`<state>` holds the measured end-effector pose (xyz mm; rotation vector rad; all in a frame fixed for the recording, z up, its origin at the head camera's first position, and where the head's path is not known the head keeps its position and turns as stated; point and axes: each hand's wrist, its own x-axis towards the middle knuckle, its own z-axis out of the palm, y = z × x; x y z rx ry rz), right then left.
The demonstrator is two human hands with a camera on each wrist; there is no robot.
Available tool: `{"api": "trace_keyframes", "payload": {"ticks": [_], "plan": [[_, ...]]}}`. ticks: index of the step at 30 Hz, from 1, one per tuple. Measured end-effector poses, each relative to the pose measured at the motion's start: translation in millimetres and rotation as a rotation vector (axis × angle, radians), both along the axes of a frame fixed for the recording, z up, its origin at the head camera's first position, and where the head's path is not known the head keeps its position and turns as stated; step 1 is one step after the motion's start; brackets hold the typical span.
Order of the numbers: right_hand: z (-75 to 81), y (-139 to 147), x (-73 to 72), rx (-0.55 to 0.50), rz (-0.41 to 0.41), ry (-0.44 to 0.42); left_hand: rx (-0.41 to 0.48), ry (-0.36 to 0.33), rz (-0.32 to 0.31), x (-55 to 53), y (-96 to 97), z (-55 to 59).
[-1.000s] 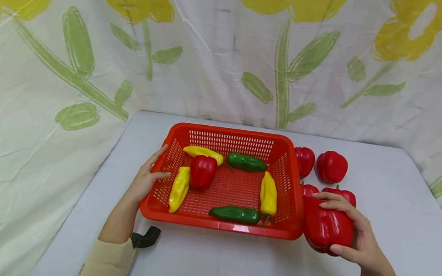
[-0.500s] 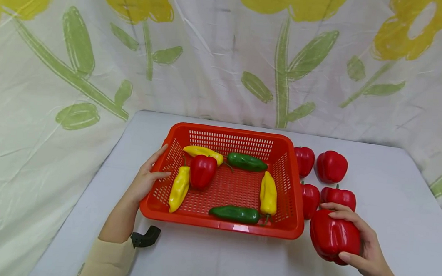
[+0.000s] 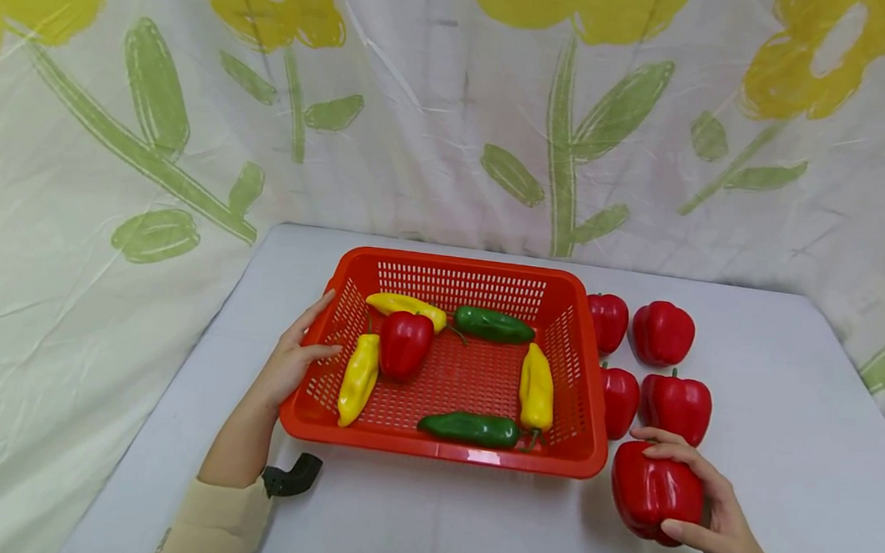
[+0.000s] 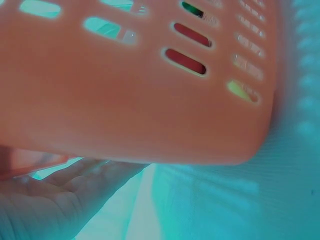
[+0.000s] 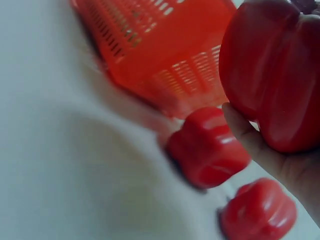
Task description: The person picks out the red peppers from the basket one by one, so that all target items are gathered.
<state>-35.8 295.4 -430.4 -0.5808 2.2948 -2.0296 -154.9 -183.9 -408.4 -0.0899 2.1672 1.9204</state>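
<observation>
My left hand (image 3: 291, 365) holds the left rim of a red plastic basket (image 3: 471, 455), its thumb over the edge. In the left wrist view, fingers (image 4: 107, 175) show beside the basket's slotted wall (image 4: 115, 95). My right hand (image 3: 711, 512) grips a large red bell pepper (image 3: 656, 492) off the basket's front right corner, thumb low on its side and fingers across its top. In the right wrist view this bell pepper (image 5: 272, 75) sits against the palm. Inside the basket lie a red bell pepper (image 3: 405, 345), yellow peppers (image 3: 358, 381) and green peppers (image 3: 472, 428).
Several more red bell peppers (image 3: 662, 332) stand on the white table (image 3: 774, 394) along the basket's right side, just behind the held one. A curtain with printed flowers (image 3: 434, 142) rises behind the table. A black strap piece (image 3: 293, 475) juts from the left wrist.
My right hand has carried its bell pepper away from the basket's right edge, toward the front and lower. The bell peppers behind it are now more exposed. My left hand and the basket stay put.
</observation>
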Motion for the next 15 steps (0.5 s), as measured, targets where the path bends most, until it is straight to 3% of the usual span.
{"api": "trace_keyframes", "payload": {"ticks": [15], "plan": [[-36.1, -7.7, -0.3, 0.11, 0.081, -0.121, -0.022, -0.002, 0.007, 0.7, -0.1, 0.7]]}}
